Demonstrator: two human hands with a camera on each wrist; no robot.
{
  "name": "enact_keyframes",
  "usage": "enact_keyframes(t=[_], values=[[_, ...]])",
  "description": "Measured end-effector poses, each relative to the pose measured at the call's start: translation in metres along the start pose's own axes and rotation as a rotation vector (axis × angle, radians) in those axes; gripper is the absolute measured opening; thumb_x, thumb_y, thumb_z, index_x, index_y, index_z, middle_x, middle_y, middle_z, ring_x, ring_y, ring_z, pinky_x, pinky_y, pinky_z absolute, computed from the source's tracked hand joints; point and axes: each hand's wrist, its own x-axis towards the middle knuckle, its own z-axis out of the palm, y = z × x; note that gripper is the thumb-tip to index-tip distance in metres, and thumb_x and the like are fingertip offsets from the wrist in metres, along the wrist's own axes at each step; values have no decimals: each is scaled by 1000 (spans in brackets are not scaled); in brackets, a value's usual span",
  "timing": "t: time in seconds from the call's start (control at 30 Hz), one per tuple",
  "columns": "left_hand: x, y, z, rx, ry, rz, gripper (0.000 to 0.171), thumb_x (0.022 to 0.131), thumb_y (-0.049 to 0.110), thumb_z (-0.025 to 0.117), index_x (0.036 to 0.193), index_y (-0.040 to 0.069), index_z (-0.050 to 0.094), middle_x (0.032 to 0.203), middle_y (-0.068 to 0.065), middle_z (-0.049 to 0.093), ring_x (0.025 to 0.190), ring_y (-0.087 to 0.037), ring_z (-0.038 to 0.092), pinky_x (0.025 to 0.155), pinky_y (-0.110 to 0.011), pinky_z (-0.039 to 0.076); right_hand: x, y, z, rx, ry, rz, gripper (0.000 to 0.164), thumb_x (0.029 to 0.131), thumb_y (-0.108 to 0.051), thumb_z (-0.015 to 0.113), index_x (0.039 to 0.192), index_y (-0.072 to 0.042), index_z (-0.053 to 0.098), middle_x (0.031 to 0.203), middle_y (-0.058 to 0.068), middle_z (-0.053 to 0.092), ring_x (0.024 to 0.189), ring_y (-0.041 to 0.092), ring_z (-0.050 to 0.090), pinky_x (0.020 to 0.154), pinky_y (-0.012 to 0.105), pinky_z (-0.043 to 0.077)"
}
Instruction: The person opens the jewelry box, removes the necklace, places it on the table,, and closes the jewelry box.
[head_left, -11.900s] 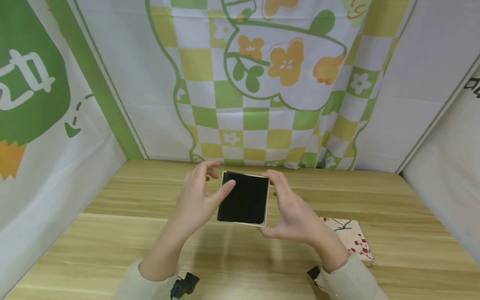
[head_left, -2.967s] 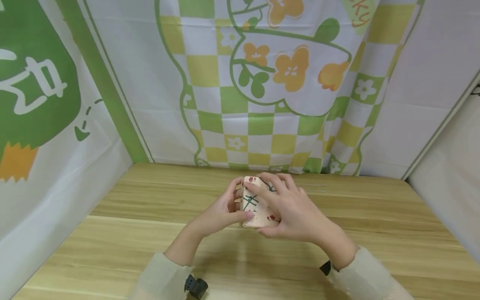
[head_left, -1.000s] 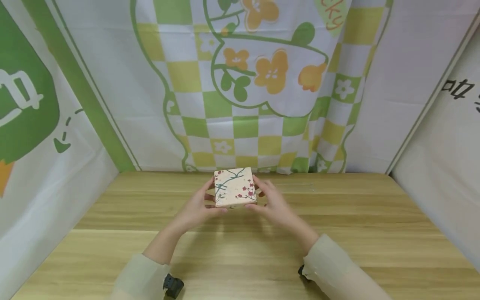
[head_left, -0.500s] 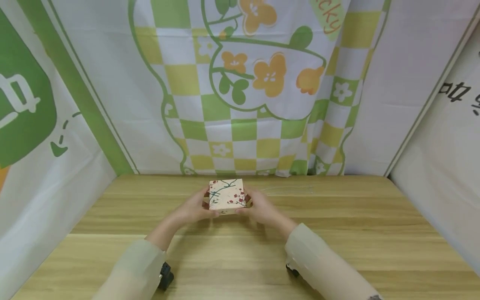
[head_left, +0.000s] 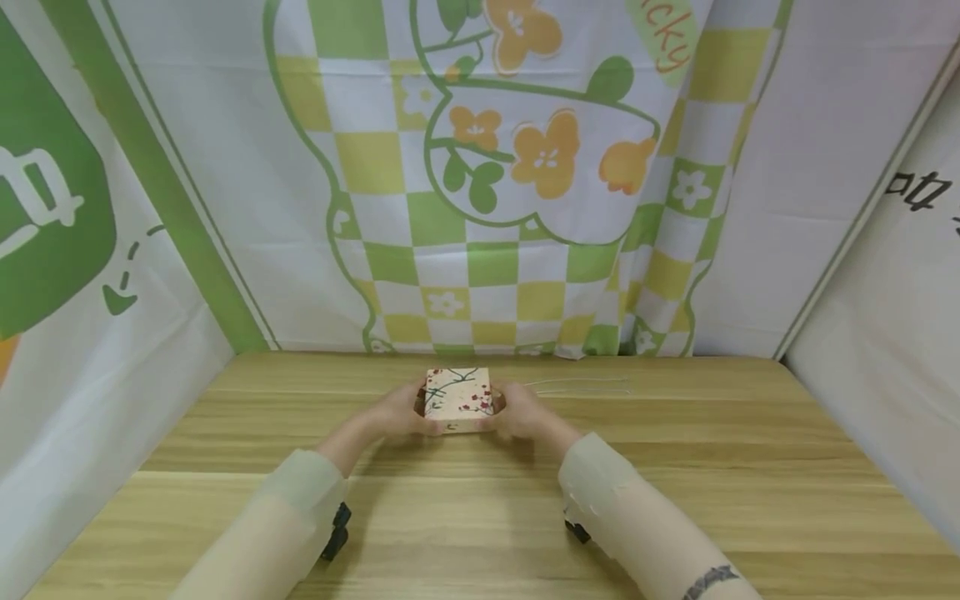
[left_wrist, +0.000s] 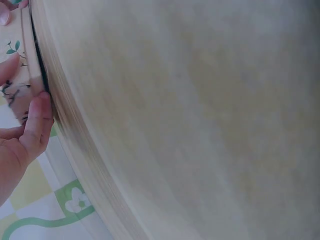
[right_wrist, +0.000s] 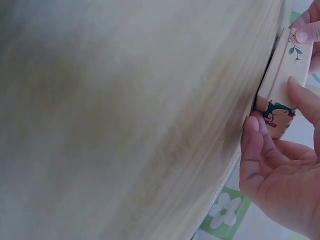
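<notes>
A small square cream box [head_left: 457, 393] with dark green branches and red blossoms sits flat, lid side up, near the back of the wooden table. My left hand [head_left: 400, 411] holds its left side, thumb at the front edge. On the opposite side my right hand [head_left: 521, 411] grips it in the same way. The right wrist view shows the right hand's fingers [right_wrist: 251, 145] low at a corner of the box [right_wrist: 285, 70], close to the tabletop. Fingers [left_wrist: 37, 115] reach the box's lower edge in the left wrist view too. A dark line runs under the box; the inside is hidden.
Two thin pale strands [head_left: 581, 386], like wire or chain, lie on the wooden table [head_left: 465, 517] right of the box. Behind the table's back edge hangs a green and yellow checked curtain [head_left: 491, 258]. White printed cloth [head_left: 892, 333] walls both sides.
Earlier the box was held open with black inside, its patterned lid on the table at right. The lid is now on. Over the last second both hands have lowered the box to the table.
</notes>
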Motion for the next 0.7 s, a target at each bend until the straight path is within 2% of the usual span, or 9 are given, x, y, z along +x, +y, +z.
enact_keyframes(t=[0.17,0.3,0.43,0.53,0.6,0.67,0.7], values=[[-1,-3,0,20,10,-33,82,83,12,79,150,-6,33,148,-28,44,139,-46,39,116,-58,29,-1,1,3,20,1,-3,76,82,-11,81,148,-2,44,85,10,61,72,16,52,62,23,43],[-1,-4,-2,24,21,-29,82,84,11,78,150,-5,32,149,-27,44,140,-46,39,116,-57,29,0,-1,3,31,-8,0,79,83,-10,79,150,0,38,84,10,61,72,15,51,61,22,43],[-2,-1,-3,44,45,-37,78,85,8,75,149,-8,33,145,-29,47,135,-46,43,115,-55,33,1,0,-2,58,-54,-8,81,85,-10,77,152,2,33,86,10,60,72,14,50,62,22,43],[-8,4,-3,86,49,-79,67,88,12,72,144,-9,40,139,-29,52,130,-46,49,111,-55,37,-4,3,-12,84,-76,-15,78,89,-11,73,152,2,31,97,13,60,79,17,54,67,25,46],[-15,9,-4,113,42,-96,59,91,17,69,141,-6,46,139,-28,53,130,-45,49,111,-57,38,-11,6,-24,60,-64,-56,71,91,-13,70,150,4,35,107,18,61,84,20,57,71,29,49],[-26,15,-6,168,33,-54,50,94,19,65,137,-4,52,136,-27,56,128,-45,52,110,-59,37,-23,8,-40,11,-25,-113,63,93,-15,67,147,4,40,116,22,60,91,26,60,78,35,52],[-34,19,-8,218,41,-28,52,94,20,65,138,-4,50,138,-27,55,130,-46,50,111,-59,36,-30,10,-48,-42,4,-151,59,94,-17,66,145,3,43,119,22,60,95,29,61,81,39,53]])
